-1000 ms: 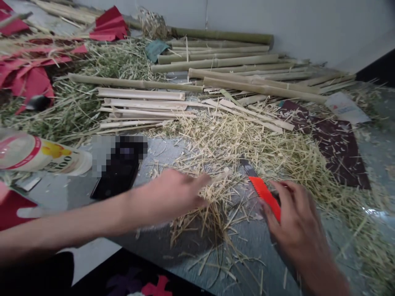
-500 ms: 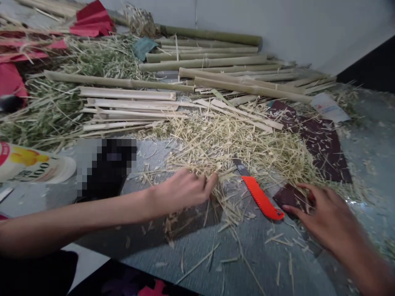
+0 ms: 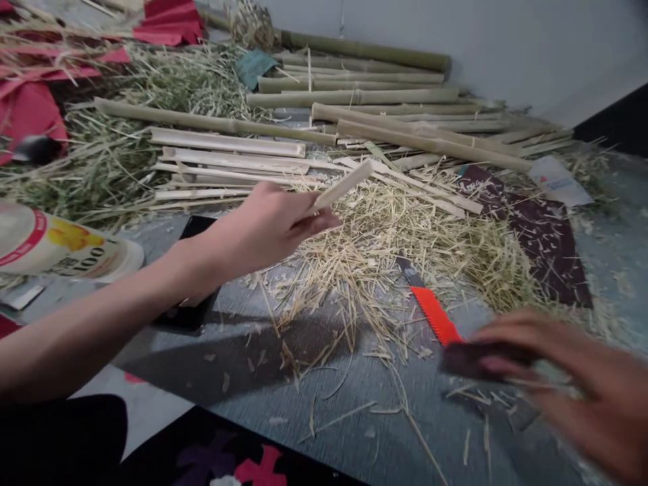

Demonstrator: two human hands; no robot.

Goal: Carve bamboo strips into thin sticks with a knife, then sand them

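Note:
My left hand (image 3: 268,233) is closed round a short pale bamboo strip (image 3: 347,183), held above the shavings with its far end pointing up and right. My right hand (image 3: 547,378), blurred by motion, grips a folded dark maroon piece that looks like sandpaper (image 3: 463,358), just over the table. Beside that piece lies an orange-handled knife (image 3: 434,315), its dark blade pointing towards the pile of bamboo shavings (image 3: 369,256). A larger dark maroon sheet (image 3: 549,250), sprinkled with shavings, lies beyond my right hand.
Split bamboo lengths (image 3: 227,143) and bamboo poles (image 3: 364,50) lie across the back, by the wall. A plastic bottle (image 3: 75,246) lies on its side at left, near a black phone (image 3: 190,317) partly under my left arm. Red paper (image 3: 169,23) sits far left.
My left hand has risen from the shavings and moved left, now showing the bamboo strip. My right hand has closed on the maroon piece and lifted it from the table.

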